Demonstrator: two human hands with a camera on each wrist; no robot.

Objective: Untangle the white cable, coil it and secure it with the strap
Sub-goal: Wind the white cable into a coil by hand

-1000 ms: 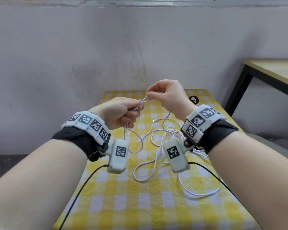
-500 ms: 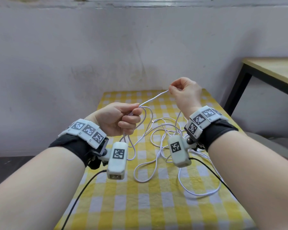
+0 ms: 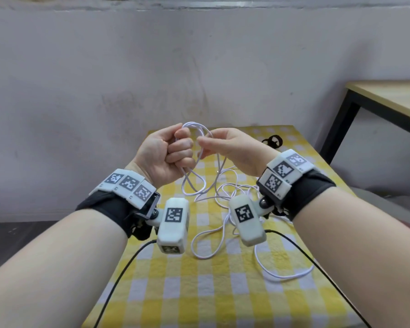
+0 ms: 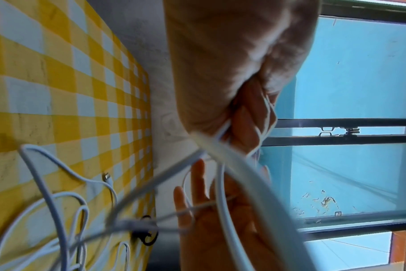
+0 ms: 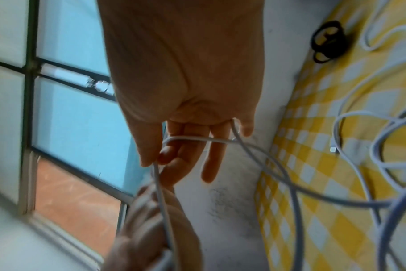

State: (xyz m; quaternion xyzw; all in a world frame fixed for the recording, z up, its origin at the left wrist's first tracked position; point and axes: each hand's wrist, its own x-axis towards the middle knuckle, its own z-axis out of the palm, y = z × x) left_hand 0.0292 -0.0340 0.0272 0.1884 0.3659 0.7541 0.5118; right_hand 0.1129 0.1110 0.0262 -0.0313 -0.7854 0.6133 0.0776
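Note:
My left hand (image 3: 173,152) is a fist gripping a few small loops of the white cable (image 3: 206,235), raised above the yellow checked table (image 3: 175,292). Loops stick out above and below the fist. My right hand (image 3: 219,144) pinches a strand of the cable (image 5: 197,140) between thumb and forefinger right beside the left fist. The other fingers (image 5: 212,161) are spread straight. The rest of the cable (image 4: 46,201) lies tangled on the cloth below. The black strap (image 3: 273,141) lies at the table's far right edge, apart from both hands, and the strap (image 5: 328,41) shows in the right wrist view too.
A grey wall stands close behind the table. A wooden table with black legs (image 3: 386,100) is at the right. Black sensor wires (image 3: 123,275) run from my wrists across the cloth. A cable plug (image 5: 333,148) lies on the cloth.
Both hands rose. The right hand, which had drawn a strand out to the right, came back to the left fist, laying another loop there. The left fist turned upright.

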